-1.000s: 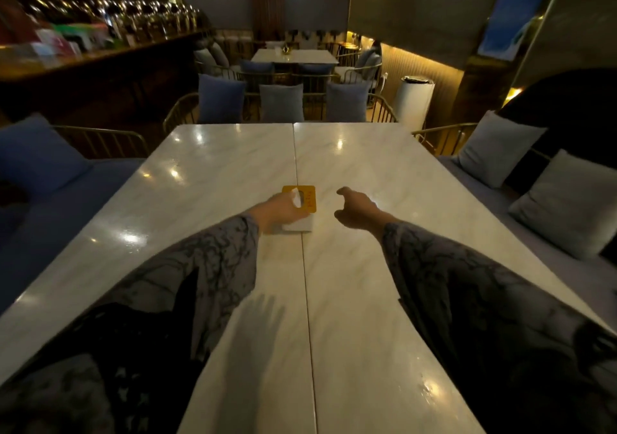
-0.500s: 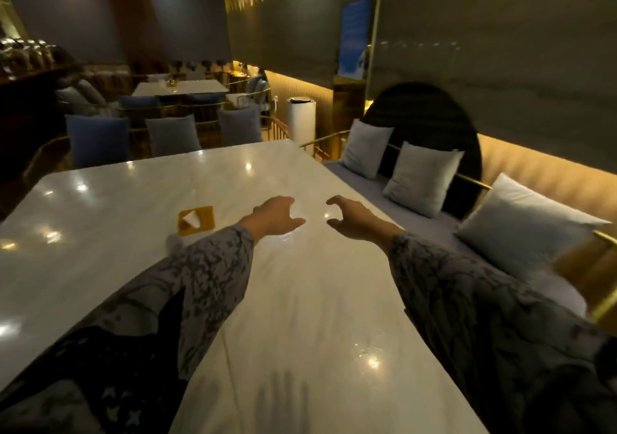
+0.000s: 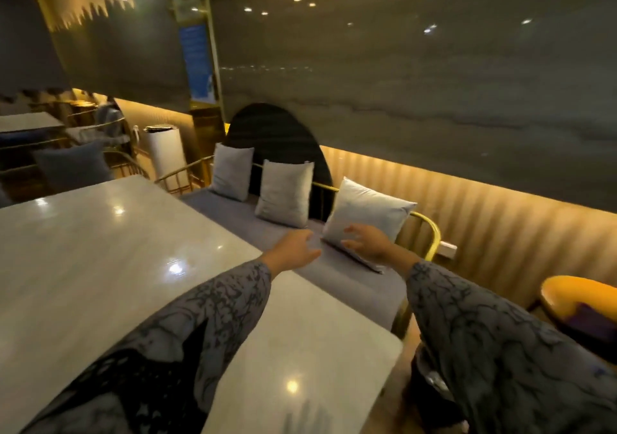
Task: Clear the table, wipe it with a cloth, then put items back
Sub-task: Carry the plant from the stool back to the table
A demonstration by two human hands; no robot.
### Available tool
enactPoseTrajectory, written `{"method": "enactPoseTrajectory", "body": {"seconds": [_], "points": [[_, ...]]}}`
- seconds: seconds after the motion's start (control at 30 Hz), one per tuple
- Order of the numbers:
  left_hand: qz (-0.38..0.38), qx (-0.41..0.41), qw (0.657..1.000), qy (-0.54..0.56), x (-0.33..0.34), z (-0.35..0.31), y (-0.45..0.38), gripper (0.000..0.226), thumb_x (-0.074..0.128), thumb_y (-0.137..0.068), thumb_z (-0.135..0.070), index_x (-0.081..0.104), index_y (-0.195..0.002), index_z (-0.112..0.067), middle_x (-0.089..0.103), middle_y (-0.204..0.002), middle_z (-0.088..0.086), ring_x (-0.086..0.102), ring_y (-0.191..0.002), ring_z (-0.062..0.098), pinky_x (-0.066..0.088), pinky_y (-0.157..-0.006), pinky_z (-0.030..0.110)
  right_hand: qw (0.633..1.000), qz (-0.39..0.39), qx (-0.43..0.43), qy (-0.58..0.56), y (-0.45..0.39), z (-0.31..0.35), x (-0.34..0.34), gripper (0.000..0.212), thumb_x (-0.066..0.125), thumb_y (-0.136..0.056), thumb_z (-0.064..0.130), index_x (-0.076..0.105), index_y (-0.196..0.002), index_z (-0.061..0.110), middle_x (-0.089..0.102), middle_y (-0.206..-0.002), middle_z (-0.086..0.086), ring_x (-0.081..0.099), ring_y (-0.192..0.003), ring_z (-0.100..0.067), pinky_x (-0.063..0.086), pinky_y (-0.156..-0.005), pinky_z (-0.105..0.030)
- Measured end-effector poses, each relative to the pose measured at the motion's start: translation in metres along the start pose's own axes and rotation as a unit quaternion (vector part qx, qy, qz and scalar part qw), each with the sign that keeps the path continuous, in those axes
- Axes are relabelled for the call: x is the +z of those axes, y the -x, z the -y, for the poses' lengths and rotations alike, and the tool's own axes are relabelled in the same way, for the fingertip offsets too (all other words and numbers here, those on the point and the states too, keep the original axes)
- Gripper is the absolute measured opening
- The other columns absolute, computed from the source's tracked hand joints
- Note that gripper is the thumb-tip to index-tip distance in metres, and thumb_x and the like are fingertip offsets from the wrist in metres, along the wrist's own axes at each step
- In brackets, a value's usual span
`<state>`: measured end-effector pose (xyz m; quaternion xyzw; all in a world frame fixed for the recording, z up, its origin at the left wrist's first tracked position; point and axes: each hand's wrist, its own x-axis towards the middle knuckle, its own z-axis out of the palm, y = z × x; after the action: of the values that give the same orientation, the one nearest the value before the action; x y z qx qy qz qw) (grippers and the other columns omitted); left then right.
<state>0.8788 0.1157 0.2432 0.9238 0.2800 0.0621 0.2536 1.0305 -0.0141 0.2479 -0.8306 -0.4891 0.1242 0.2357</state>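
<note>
1. We see the tabletop (image 3: 100,266), pale, glossy marble with ceiling lights mirrored on it, filling the frame from 7 to 10 o'clock; its near right corner is rounded. The part of it in view carries nothing, and no cloth shows.
2. Our left hand (image 3: 293,250) reaches out past the tabletop's right edge, over the grey bench seat (image 3: 350,283). Its fingers are loosely spread and hold nothing.
3. Our right hand (image 3: 365,241) is at 3 o'clock of the left, near it, in front of the nearest grey cushion (image 3: 370,215). The fingers are spread wide and grasp nothing; whether they touch the cushion we cannot tell through the blur.
4. Both arms wear dark, marbled-pattern sleeves (image 3: 500,350).
5. Two more grey cushions (image 3: 283,196) lean against the bench's back at 12 o'clock, before a dark rounded panel (image 3: 277,133).
6. A gold metal rail (image 3: 430,230) frames the bench; behind it a ribbed wall panel (image 3: 500,233) glows amber under a dark stone-like wall.
7. A white cylindrical bin (image 3: 167,156) stands at 11 o'clock, beyond the tabletop's far corner.
8. A yellow chair (image 3: 581,296) shows at 4 o'clock.
</note>
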Motion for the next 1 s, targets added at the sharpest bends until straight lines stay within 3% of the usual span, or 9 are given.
{"method": "enactPoseTrajectory", "body": {"seconds": [0.1, 0.2, 0.23, 0.33, 0.5, 0.57, 0.67, 0.8, 1.0], "points": [[0.029, 0.033, 0.998, 0.041, 0.047, -0.065, -0.05, 0.048, 0.063, -0.092, -0.034, 0.054, -0.13, -0.006, 0.056, -0.13, 0.01, 0.052, -0.124, 0.026, 0.04, -0.101, 0.034, 0.996, -0.04, 0.076, -0.025, 0.018, -0.094, -0.049, 0.038, 0.061, -0.094, 0.026, 0.058, -0.128, 0.009, 0.058, -0.129, -0.006, 0.053, -0.121, -0.025, 0.04, -0.101, -0.034], [0.043, 0.068, 0.992, 0.094, 0.093, -0.13, -0.087, 0.007, 0.064, -0.091, -0.025, 0.061, -0.088, -0.02, 0.059, -0.094, 0.004, 0.055, -0.096, 0.019, 0.043, -0.084, 0.028, 0.982, -0.085, 0.156, -0.058, 0.056, -0.176, -0.096, 0.029, 0.062, -0.093, 0.023, 0.063, -0.118, 0.008, 0.063, -0.11, -0.004, 0.058, -0.107, -0.019, 0.045, -0.086, -0.03], [0.052, 0.079, 0.99, 0.102, 0.108, -0.154, -0.097, 0.012, 0.063, -0.092, -0.023, 0.059, -0.081, -0.02, 0.058, -0.09, 0.005, 0.055, -0.091, 0.018, 0.042, -0.08, 0.027, 0.975, -0.108, 0.181, -0.066, 0.071, -0.203, -0.109, 0.026, 0.061, -0.094, 0.023, 0.064, -0.116, 0.009, 0.063, -0.107, -0.004, 0.059, -0.104, -0.02, 0.044, -0.082, -0.028], [0.102, 0.126, 0.981, 0.103, 0.154, -0.221, -0.119, 0.022, 0.056, -0.095, -0.02, 0.068, -0.107, -0.005, 0.067, -0.109, 0.012, 0.061, -0.104, 0.024, 0.046, -0.087, 0.03, 0.953, -0.164, 0.245, -0.074, 0.12, -0.269, -0.142, 0.03, 0.06, -0.095, 0.023, 0.064, -0.12, 0.007, 0.066, -0.115, -0.008, 0.06, -0.108, -0.023, 0.042, -0.083, -0.026], [0.17, 0.207, 0.959, 0.095, 0.224, -0.328, -0.123, 0.039, 0.058, -0.095, -0.026, 0.059, -0.13, -0.009, 0.061, -0.127, 0.006, 0.056, -0.118, 0.02, 0.043, -0.093, 0.026, 0.901, -0.22, 0.354, -0.115, 0.208, -0.344, -0.175, 0.03, 0.058, -0.096, 0.026, 0.064, -0.12, 0.009, 0.067, -0.113, -0.01, 0.065, -0.102, -0.026, 0.053, -0.087, -0.039], [0.216, 0.225, 0.943, 0.119, 0.249, -0.364, -0.116, 0.041, 0.059, -0.095, -0.028, 0.056, -0.133, -0.011, 0.059, -0.129, 0.004, 0.054, -0.12, 0.018, 0.042, -0.09, 0.024, 0.884, -0.231, 0.385, -0.129, 0.24, -0.364, -0.183, 0.031, 0.057, -0.097, 0.026, 0.062, -0.122, 0.01, 0.067, -0.107, -0.008, 0.067, -0.091, -0.022, 0.056, -0.07, -0.031], [0.281, 0.238, 0.92, 0.134, 0.284, -0.407, -0.116, 0.042, 0.059, -0.095, -0.028, 0.055, -0.133, -0.01, 0.058, -0.131, 0.007, 0.055, -0.117, 0.019, 0.044, -0.091, 0.026, 0.862, -0.246, 0.418, -0.149, 0.278, -0.39, -0.194, 0.029, 0.056, -0.098, 0.024, 0.061, -0.123, 0.01, 0.066, -0.102, -0.006, 0.065, -0.082, -0.017, 0.045, -0.049, -0.017], [0.308, 0.271, 0.905, 0.113, 0.326, -0.446, -0.127, 0.041, 0.06, -0.095, -0.028, 0.057, -0.131, -0.009, 0.058, -0.132, 0.008, 0.055, -0.119, 0.02, 0.043, -0.093, 0.026, 0.831, -0.283, 0.448, -0.165, 0.3, -0.423, -0.204, 0.028, 0.057, -0.096, 0.025, 0.063, -0.121, 0.012, 0.066, -0.102, -0.003, 0.065, -0.083, -0.014, 0.047, -0.06, -0.022], [0.339, 0.312, 0.884, 0.083, 0.382, -0.494, -0.19, 0.041, 0.059, -0.096, -0.029, 0.057, -0.13, -0.008, 0.06, -0.129, 0.007, 0.056, -0.116, 0.021, 0.041, -0.087, 0.023, 0.801, -0.302, 0.477, -0.197, 0.283, -0.488, -0.212, 0.029, 0.057, -0.096, 0.021, 0.062, -0.123, 0.011, 0.066, -0.107, -0.005, 0.063, -0.088, -0.014, 0.045, -0.059, -0.02]]}}
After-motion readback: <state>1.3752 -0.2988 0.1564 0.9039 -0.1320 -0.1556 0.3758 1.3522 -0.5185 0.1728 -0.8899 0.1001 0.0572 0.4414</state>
